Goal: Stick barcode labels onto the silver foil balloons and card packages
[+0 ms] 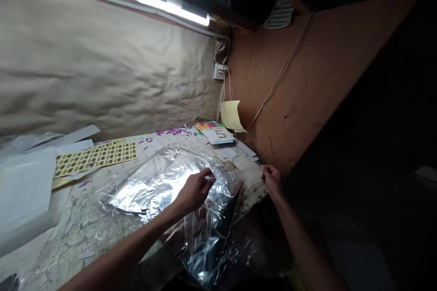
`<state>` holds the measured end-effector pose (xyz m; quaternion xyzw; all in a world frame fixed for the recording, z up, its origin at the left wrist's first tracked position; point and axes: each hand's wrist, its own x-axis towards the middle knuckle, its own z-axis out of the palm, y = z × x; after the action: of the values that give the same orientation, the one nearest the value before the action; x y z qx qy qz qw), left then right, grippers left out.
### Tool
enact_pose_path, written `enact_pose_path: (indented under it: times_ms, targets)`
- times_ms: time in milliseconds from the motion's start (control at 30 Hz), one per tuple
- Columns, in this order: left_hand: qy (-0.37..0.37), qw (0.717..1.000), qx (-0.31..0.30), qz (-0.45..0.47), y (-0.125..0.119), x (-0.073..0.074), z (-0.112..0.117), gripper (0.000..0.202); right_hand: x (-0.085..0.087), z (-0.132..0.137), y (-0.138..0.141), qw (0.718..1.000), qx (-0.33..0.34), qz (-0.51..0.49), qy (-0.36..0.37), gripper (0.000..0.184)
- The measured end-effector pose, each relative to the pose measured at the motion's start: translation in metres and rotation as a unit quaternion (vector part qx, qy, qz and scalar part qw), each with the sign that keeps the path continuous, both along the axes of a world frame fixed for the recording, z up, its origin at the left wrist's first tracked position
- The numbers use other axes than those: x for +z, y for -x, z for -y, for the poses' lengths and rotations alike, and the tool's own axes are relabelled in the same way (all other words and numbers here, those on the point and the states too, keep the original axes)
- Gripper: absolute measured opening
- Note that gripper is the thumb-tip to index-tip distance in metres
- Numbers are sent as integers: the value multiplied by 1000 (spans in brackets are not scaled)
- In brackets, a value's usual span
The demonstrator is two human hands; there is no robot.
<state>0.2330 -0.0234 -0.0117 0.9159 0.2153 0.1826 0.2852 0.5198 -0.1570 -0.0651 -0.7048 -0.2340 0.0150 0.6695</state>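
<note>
A crinkled sheet of silver foil film (pixel 150 188) lies on the worn, white-speckled tabletop (pixel 80 223), inside or under transparent plastic film (pixel 205 241) that droops over the near table edge. My left hand (pixel 194 190) is above the foil, with its fingers pinched on the plastic. My right hand (pixel 271 181) is at the table's right edge, fingers curled, next to a thin stack of papers (pixel 246 149). Whether it holds the film's edge is hard to see in the shadow.
A yellow sheet with dark rectangles (pixel 95 158) and a white board (pixel 23 195) lie at the left. Purple scraps (pixel 170 132) and a card printed 5 (pixel 221 134) lie at the far end. Wooden (pixel 290 91) and tan paper-covered (pixel 102 63) walls bound the table.
</note>
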Motion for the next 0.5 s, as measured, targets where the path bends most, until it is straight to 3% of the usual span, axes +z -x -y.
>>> enact_pose_path:
  times_ms: [100, 167, 333, 400, 467, 500]
  targets:
    - [179, 978, -17, 108, -8, 3, -5, 28, 5, 28, 18, 998, -31, -3, -46, 45]
    - [252, 957, -36, 143, -13, 4, -8, 31, 16, 47, 43, 994, -42, 26, -93, 40]
    - [299, 939, -50, 162, -18, 8, -11, 34, 36, 81, 128, 970, -42, 160, -179, 18]
    - [299, 940, -57, 151, -16, 12, -8, 35, 35, 83, 152, 982, 27, 116, -148, 18]
    - [297, 943, -79, 125, -9, 20, -7, 36, 31, 77, 165, 986, 145, -24, -75, 23]
    - [291, 946, -97, 109, -2, 25, -9, 40, 28, 73, 167, 974, 193, -109, -45, 30]
